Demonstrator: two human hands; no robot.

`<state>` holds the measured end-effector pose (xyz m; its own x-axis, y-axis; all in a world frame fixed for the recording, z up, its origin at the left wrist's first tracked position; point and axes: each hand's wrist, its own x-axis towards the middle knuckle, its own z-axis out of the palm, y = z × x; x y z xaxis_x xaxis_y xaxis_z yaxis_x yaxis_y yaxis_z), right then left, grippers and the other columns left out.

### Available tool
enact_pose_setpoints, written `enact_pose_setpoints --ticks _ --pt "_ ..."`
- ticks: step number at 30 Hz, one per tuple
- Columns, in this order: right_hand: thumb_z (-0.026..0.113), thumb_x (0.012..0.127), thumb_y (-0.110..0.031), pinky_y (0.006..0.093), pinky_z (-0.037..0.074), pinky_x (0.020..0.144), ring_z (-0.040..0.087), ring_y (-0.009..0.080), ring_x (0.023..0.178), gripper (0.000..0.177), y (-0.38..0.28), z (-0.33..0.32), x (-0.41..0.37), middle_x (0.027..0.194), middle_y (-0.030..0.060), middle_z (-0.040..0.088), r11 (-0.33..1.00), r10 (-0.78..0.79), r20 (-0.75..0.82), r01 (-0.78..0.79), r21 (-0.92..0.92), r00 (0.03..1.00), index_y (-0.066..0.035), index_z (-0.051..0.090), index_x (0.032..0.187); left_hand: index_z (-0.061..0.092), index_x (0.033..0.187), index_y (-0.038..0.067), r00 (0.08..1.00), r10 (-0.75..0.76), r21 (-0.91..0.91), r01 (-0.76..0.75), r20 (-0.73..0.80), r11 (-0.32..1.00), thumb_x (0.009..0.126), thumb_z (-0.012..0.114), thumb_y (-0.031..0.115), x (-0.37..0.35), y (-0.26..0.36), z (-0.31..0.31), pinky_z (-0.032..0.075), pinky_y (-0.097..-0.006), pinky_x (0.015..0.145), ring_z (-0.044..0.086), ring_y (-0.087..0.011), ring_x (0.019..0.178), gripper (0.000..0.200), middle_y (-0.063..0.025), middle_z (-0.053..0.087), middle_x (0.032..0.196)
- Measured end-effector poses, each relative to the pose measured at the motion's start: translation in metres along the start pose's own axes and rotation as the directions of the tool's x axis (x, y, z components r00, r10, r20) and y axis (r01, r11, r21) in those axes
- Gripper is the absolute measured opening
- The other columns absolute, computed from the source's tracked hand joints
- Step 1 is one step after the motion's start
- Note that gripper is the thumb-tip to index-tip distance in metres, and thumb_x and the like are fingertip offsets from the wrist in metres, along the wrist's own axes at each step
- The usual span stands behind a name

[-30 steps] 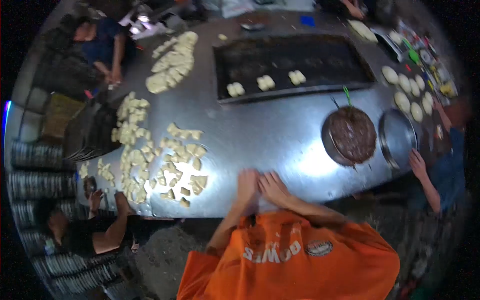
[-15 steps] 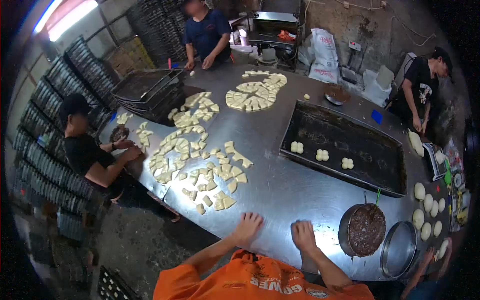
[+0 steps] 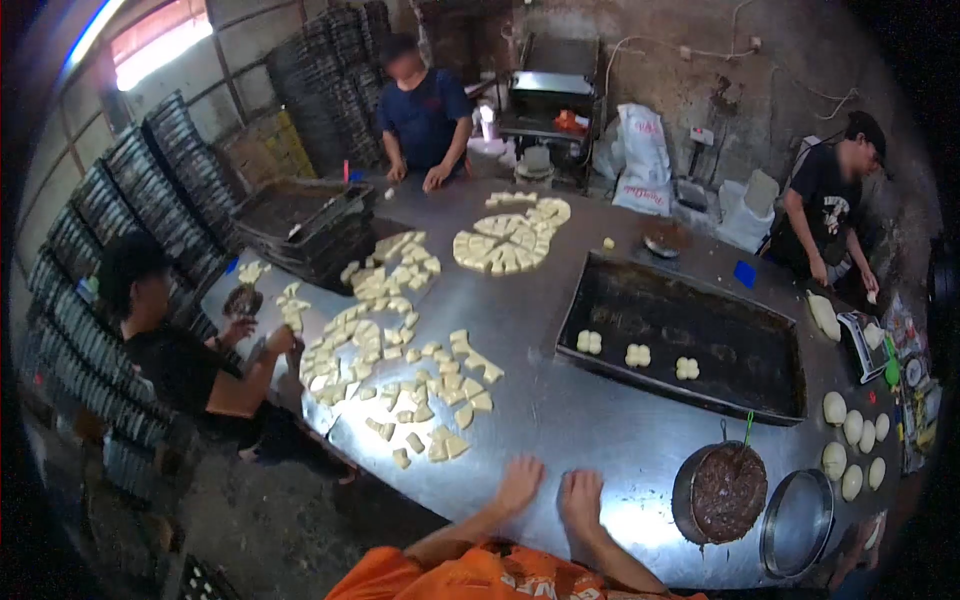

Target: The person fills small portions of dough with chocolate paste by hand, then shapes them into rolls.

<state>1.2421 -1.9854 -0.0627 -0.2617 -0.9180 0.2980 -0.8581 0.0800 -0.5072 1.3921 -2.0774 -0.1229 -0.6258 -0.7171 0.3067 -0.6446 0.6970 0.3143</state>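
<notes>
My left hand [image 3: 519,486] lies palm down at the near edge of the steel table [image 3: 530,400], fingers stretched forward. Beside it, a short gap apart, my right hand [image 3: 581,499] also rests palm down, its fingers extended and slightly bent. No object shows in either hand; what may be under the palms is hidden. Cut dough pieces [image 3: 438,444] are scattered left of my left hand. To the right of my right hand stands a round pan of brown filling [image 3: 728,492] with a green-handled tool [image 3: 748,430] in it.
A large black baking tray [image 3: 690,290] holds three four-lobed dough pieces [image 3: 638,355]. An empty round ring [image 3: 797,510] and several dough balls [image 3: 834,408] are at right. Stacked trays [image 3: 285,215] stand at far left. People work at left [image 3: 180,340], back [image 3: 428,115] and right [image 3: 825,195].
My hands have moved closer together and slightly nearer the table edge. The view has shifted a little. The person at left has raised an arm from the table.
</notes>
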Motion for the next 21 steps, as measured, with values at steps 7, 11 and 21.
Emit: enact_pose_setpoints --ticks 7,11,21 --pt "0.052 0.092 -0.009 0.0499 0.04 0.081 0.051 0.0384 0.089 0.014 0.035 -0.042 0.004 0.088 0.0201 0.055 0.969 -0.164 -0.026 0.156 -0.192 0.986 0.001 0.059 0.085 0.059 0.105 0.009 0.991 -0.11 0.213 0.091 0.079 0.973 0.095 0.052 0.028 0.003 -0.05 -0.06 0.041 -0.0518 0.084 0.051 -0.0348 0.105 0.023 -0.014 0.056 0.108" --pt "0.051 0.093 -0.012 0.0512 0.039 0.081 0.05 0.04 0.089 0.017 0.018 -0.002 -0.003 0.091 0.0225 0.056 0.994 -0.106 0.018 0.106 -0.031 0.994 0.002 0.058 0.085 0.06 0.105 0.009 0.99 -0.052 -0.085 0.063 0.129 0.994 0.094 0.054 0.029 -0.002 -0.025 -0.006 0.041 -0.0542 0.085 0.051 -0.0363 0.105 0.024 -0.0154 0.056 0.111" --pt "0.055 0.09 -0.005 0.051 0.038 0.086 0.047 0.0402 0.094 0.013 0.012 -0.025 -0.001 0.096 0.0242 0.052 0.996 0.085 0.034 -0.086 0.023 0.996 0.006 0.055 0.097 0.06 0.101 0.008 0.984 -0.178 -0.093 0.175 -0.029 0.98 0.093 0.058 0.024 0.0 -0.034 -0.032 0.041 -0.0501 0.084 0.052 -0.035 0.099 0.018 -0.0134 0.057 0.104"
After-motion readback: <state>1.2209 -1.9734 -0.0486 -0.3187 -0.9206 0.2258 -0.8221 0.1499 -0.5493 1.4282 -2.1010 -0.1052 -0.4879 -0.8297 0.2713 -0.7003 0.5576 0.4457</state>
